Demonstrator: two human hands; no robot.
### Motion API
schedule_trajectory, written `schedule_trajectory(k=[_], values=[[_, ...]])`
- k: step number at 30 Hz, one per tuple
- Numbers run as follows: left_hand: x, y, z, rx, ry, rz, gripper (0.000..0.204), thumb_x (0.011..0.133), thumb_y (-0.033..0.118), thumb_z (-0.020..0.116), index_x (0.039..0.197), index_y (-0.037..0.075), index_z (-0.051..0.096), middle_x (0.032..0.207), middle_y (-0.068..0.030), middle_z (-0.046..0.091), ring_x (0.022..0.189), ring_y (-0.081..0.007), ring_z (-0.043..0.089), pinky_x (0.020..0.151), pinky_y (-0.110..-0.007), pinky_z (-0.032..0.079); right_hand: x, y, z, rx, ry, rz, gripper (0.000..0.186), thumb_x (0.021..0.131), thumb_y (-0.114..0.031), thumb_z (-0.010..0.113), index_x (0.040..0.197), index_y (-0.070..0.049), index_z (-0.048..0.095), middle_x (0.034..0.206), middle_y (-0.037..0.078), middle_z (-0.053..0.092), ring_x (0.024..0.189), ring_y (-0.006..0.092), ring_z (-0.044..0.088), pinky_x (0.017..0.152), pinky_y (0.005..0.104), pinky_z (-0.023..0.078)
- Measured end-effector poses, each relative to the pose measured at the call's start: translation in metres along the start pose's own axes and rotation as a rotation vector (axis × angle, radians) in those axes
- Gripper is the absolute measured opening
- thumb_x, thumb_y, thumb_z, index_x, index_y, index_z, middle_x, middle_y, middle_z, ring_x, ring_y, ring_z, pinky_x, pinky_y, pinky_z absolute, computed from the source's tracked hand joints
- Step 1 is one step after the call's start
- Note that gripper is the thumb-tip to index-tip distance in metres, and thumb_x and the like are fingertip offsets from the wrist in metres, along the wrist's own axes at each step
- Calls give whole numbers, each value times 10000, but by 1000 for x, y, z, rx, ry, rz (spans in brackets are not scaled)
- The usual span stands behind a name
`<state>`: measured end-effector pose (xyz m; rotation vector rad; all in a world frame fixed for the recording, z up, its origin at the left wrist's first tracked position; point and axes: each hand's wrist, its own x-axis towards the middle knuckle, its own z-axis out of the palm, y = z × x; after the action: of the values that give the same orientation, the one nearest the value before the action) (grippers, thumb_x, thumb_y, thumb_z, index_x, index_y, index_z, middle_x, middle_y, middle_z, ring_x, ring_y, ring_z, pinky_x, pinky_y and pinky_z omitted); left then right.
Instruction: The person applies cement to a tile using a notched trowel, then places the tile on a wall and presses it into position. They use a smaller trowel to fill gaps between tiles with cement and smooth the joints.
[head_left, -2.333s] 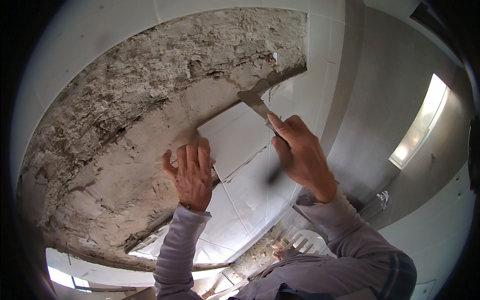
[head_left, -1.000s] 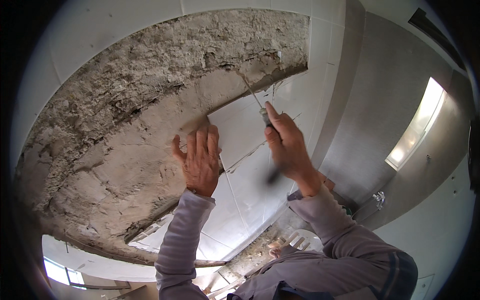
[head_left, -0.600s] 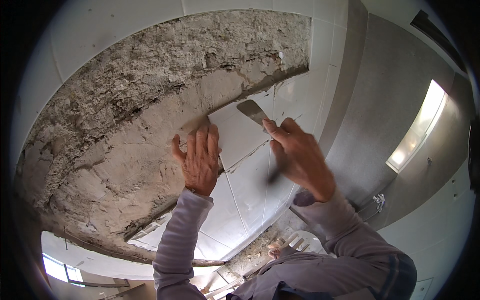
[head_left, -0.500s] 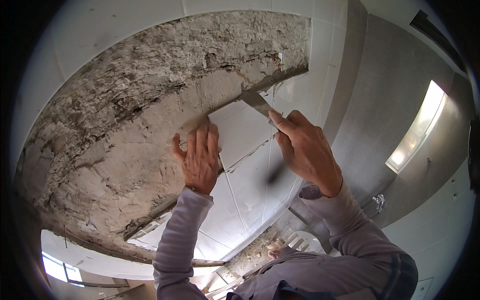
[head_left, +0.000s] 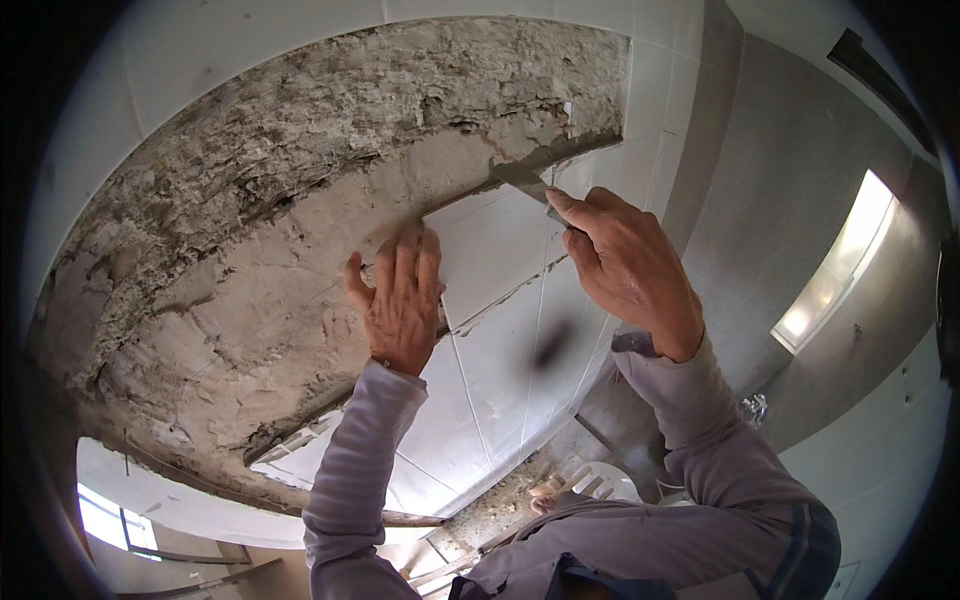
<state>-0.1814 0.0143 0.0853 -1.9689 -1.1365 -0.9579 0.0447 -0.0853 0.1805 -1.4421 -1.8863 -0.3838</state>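
My right hand (head_left: 632,265) is closed around a scraper, thumb and index finger near the base of its flat grey blade (head_left: 527,187). The blade's tip meets the mortar at the top edge of a white wall tile (head_left: 495,250). Against the left end of that tile rests my left hand (head_left: 402,295), fingers extended and pointing up, holding nothing that shows. To its left spreads rough, exposed mortar (head_left: 280,265). A dark blurred patch shows over the tiles below my right hand; I cannot make out what it is.
White tiles (head_left: 505,345) cover the wall below. Broken masonry (head_left: 330,110) lies above the mortar, bordered by more white tiles (head_left: 650,110). A bright window (head_left: 840,260) and a metal tap (head_left: 754,409) are on the right. Down below stands a white plastic chair (head_left: 612,484).
My right hand has risen a little and shifted right with the scraper, its blade now lying flatter along the tile's top edge. My left hand stays at the tile's left end.
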Motion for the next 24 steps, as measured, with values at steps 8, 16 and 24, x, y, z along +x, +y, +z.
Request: schedule_trajectory(k=[8, 16, 24], values=[[1, 2, 4, -11, 18, 1, 752, 705, 252, 764, 1378, 151, 443, 1302, -20, 509, 1238, -214, 445, 1101, -569, 138, -4, 11, 27, 69, -36, -120, 380, 895, -53, 587, 1269, 10, 601, 858, 154, 612, 671, 276, 616, 624, 401, 508], [2, 0, 5, 3, 37, -1, 743, 706, 269, 780, 1365, 156, 457, 1297, -18, 516, 1212, -216, 464, 1101, -561, 145, 3, 66, 25, 652, -16, 448, 473, 971, -133, 469, 1423, 4, 450, 829, 94, 589, 547, 136, 583, 444, 306, 515], [-1, -2, 5, -20, 56, 24, 891, 614, 228, 859, 1394, 171, 433, 1261, -10, 517, 1203, -215, 462, 1109, -562, 152, 14, 54, 30, 671, -122, 501, 503, 961, -128, 470, 1434, 36, 421, 744, 64, 560, 513, 139, 573, 406, 294, 487]])
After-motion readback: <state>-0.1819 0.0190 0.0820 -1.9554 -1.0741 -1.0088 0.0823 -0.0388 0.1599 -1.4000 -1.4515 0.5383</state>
